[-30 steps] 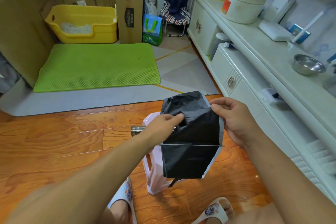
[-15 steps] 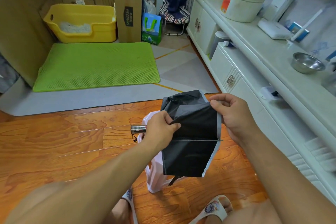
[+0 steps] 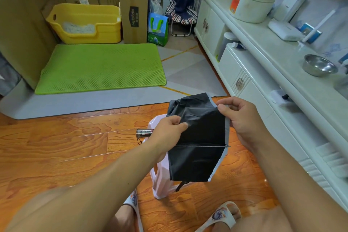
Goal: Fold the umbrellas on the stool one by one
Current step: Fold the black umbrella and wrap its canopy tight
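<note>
Overhead, both hands work a black folding umbrella with a pale grey hem (image 3: 199, 149) above a pale pink plastic stool (image 3: 160, 181). The left hand (image 3: 167, 132) pinches a fold of the canopy; just left of that pinch the shiny metal handle end (image 3: 144, 133) sticks out. The right hand (image 3: 241, 118) pinches the hem at the upper right corner, fabric hanging below both grips.
</note>
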Tool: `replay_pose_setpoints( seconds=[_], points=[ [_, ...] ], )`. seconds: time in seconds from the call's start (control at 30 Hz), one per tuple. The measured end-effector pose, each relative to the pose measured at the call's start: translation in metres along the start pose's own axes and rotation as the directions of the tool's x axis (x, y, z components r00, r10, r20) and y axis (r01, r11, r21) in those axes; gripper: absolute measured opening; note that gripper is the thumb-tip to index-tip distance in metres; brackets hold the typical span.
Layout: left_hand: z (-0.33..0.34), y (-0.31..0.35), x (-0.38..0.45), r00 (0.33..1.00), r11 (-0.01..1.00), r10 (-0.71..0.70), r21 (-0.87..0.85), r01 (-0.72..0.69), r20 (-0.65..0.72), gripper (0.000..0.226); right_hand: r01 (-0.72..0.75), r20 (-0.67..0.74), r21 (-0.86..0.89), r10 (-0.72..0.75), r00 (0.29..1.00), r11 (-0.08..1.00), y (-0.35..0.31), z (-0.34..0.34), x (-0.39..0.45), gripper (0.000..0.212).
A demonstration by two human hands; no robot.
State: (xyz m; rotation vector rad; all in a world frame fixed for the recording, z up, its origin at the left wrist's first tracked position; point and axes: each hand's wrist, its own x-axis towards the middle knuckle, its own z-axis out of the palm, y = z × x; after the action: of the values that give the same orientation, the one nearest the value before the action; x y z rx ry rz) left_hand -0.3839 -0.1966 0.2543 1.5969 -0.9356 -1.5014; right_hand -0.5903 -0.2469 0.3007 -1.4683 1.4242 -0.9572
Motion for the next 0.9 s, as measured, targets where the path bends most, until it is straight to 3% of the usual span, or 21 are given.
replay_pose_setpoints(
  seconds=[0.13,0.23,0.33,0.4,0.5,0.57,0.63,0.7,0.8,0.9],
  points=[
    [-0.003,-0.001,-0.001,0.996,0.953,-0.038,-0.302,0.012,-0.081,0.012,0.012,-0.026,-0.011,-0.012,1.000,1.000,-0.002,0.001,0.001,0.011],
    [-0.005,0.002,-0.003,0.997,0.940,-0.001,-0.340,-0.026,-0.080,0.004,0.012,-0.067,0.004,-0.012,0.998,1.000,-0.003,-0.001,0.002,0.009],
    [-0.007,0.001,0.000,0.989,0.960,0.100,-0.251,-0.126,-0.111,0.029,0.022,-0.032,0.000,-0.022,0.999,1.000,-0.005,-0.004,0.001,0.011],
    [-0.010,0.003,0.003,0.960,0.963,0.250,-0.074,-0.260,-0.130,0.045,0.074,-0.017,-0.053,-0.075,0.997,0.996,-0.010,-0.005,-0.003,0.013],
    [-0.013,0.010,0.001,0.888,0.897,0.440,0.110,-0.428,-0.130,0.042,0.166,-0.089,-0.141,-0.179,0.980,0.976,-0.018,-0.006,-0.007,0.015],
    [-0.014,0.012,-0.002,0.871,0.880,0.472,0.138,-0.455,-0.135,0.034,0.144,-0.067,-0.124,-0.153,0.986,0.982,-0.019,-0.009,-0.006,0.023],
    [-0.013,0.011,-0.004,0.912,0.923,0.383,0.025,-0.383,-0.150,0.026,0.084,0.066,-0.154,-0.075,0.995,0.984,-0.016,-0.013,-0.006,0.038],
    [-0.014,0.011,-0.005,0.971,0.955,0.188,-0.204,-0.215,-0.145,0.024,0.089,0.162,-0.246,-0.049,0.986,0.965,-0.015,-0.016,-0.007,0.049],
    [-0.020,0.010,-0.003,0.999,0.923,0.000,-0.385,-0.017,-0.044,0.027,0.132,0.036,-0.306,-0.127,0.991,0.943,-0.016,-0.021,-0.007,0.041],
    [-0.025,0.010,-0.003,0.999,0.925,0.026,-0.378,-0.034,-0.026,0.029,0.130,-0.031,-0.263,-0.143,0.989,0.956,-0.015,-0.022,-0.007,0.029]
  ],
)
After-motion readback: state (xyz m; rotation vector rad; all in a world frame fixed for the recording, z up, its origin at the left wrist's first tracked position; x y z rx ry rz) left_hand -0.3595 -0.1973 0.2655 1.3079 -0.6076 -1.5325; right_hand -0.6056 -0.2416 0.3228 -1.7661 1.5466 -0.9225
